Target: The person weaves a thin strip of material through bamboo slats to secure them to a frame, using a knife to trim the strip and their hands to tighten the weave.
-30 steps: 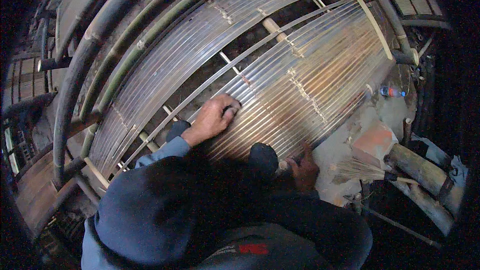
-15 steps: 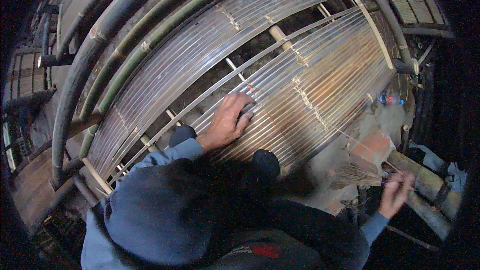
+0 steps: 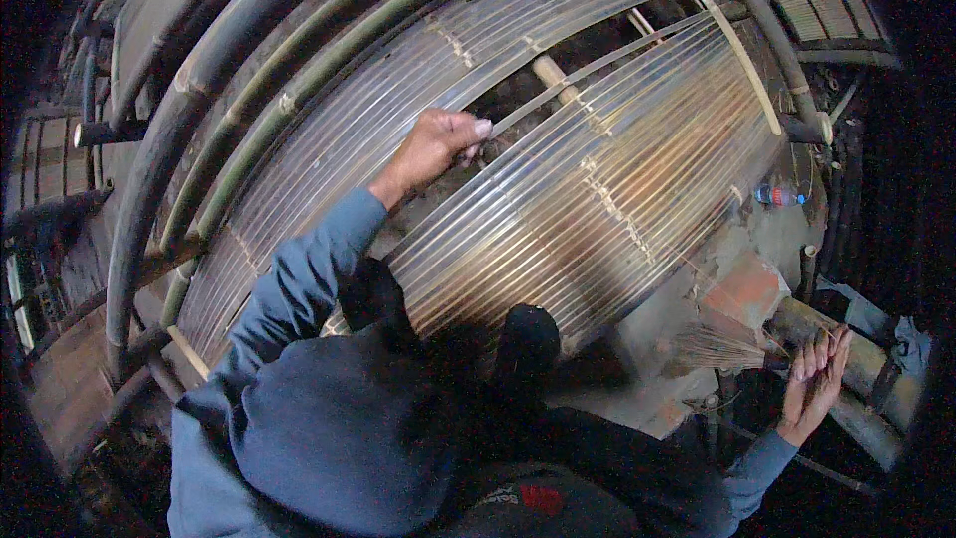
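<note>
My left hand (image 3: pixel 433 149) is closed, with thumb and fingertips pinched on a long thin bamboo strip (image 3: pixel 568 85) above the dark gap in a slatted bamboo mat (image 3: pixel 528 229). Rows of knotted cord binding (image 3: pixel 617 207) cross the mat's slats. At the lower right my right hand (image 3: pixel 817 384) has its fingers pressed together, near the end of a thin cord (image 3: pixel 722 287) that runs back toward the binding. A small straw brush (image 3: pixel 719 349) lies just left of that hand. My dark shoe (image 3: pixel 530 331) is at the mat's near edge.
Thick bamboo poles (image 3: pixel 239 115) curve along the left and top. A light wooden bar (image 3: pixel 742 60) lies across the mat's right end. On the grey floor to the right is a small plastic bottle (image 3: pixel 780 196), near a reddish patch (image 3: pixel 747 287) and another bamboo pole (image 3: pixel 817 324).
My left hand has moved up and away from the near slats and now pinches the loose strip, its arm more extended. The right hand has moved slightly right and down with fingers straighter.
</note>
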### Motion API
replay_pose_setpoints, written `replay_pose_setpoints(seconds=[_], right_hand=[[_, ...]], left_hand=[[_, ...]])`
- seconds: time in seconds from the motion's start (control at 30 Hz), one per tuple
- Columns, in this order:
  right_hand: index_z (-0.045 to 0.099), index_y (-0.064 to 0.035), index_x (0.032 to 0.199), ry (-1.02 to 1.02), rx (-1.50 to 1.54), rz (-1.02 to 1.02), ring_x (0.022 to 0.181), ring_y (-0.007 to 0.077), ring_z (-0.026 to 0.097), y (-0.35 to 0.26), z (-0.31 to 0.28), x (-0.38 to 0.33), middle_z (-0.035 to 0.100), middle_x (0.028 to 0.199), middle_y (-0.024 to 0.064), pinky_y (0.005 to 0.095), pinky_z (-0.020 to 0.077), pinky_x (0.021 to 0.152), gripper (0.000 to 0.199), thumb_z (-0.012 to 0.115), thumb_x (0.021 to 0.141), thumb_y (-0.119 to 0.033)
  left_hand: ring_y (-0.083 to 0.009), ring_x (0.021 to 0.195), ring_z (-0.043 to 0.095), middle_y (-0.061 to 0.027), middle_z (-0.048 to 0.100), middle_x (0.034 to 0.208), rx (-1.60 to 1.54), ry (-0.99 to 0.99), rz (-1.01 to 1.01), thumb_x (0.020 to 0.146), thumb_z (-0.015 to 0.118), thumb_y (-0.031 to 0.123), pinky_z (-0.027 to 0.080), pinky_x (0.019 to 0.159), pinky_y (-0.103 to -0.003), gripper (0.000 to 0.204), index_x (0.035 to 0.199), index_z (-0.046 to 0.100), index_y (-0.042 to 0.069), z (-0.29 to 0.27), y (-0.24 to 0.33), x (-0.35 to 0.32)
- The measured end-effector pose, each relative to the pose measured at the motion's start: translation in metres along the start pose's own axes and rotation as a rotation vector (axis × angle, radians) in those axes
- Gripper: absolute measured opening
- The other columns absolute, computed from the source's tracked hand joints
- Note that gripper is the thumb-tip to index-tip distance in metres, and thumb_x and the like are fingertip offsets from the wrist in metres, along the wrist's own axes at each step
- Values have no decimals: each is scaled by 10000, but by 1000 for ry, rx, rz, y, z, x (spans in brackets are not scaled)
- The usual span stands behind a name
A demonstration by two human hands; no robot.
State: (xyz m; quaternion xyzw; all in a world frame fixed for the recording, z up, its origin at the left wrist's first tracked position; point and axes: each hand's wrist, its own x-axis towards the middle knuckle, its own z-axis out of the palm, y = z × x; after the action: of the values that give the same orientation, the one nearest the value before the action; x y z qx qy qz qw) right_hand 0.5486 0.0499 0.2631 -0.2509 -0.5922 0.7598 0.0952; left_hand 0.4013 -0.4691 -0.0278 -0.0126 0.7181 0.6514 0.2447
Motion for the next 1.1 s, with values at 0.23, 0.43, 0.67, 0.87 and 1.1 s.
replay_pose_setpoints(seconds=[0.23,0.43,0.67,0.87,1.1], right_hand=[[597,-120,1113,264,-408,-140,643,34,416,-38,-111,10,459,794,-61,215,325,511,325,593,1027,-434],[613,-99,1211,348,-762,118,777,163,531,59,-308,-40,568,938,27,339,458,655,442,690,938,-438],[236,-62,1602,-456,-1728,-186,1443,425,358,157,-70,-12,335,1588,234,471,318,1196,1094,853,699,-26],[563,-37,1371,-615,-779,38,1045,196,620,204,103,2,684,1125,86,332,491,923,546,755,863,-99],[714,-48,1031,-388,-534,154,675,86,554,172,45,39,672,847,-1,242,447,595,188,672,980,-224]], left_hand=[[-318,768,710,-171,727,828,392,-58,434,936,696,368,548,700,-421,304,868,768,81,115,21,-26],[-397,716,680,-157,704,761,632,-28,419,972,598,426,540,663,-528,397,773,718,104,186,12,-22],[-385,769,686,-155,705,820,664,-57,504,988,549,472,535,678,-515,405,857,728,133,190,17,-26],[-378,827,671,-153,692,849,481,-84,601,936,641,365,520,730,-499,272,879,711,108,200,37,-17],[-409,1105,586,-232,612,1176,595,499,542,890,676,142,475,944,-500,335,1200,623,26,90,49,-48]])
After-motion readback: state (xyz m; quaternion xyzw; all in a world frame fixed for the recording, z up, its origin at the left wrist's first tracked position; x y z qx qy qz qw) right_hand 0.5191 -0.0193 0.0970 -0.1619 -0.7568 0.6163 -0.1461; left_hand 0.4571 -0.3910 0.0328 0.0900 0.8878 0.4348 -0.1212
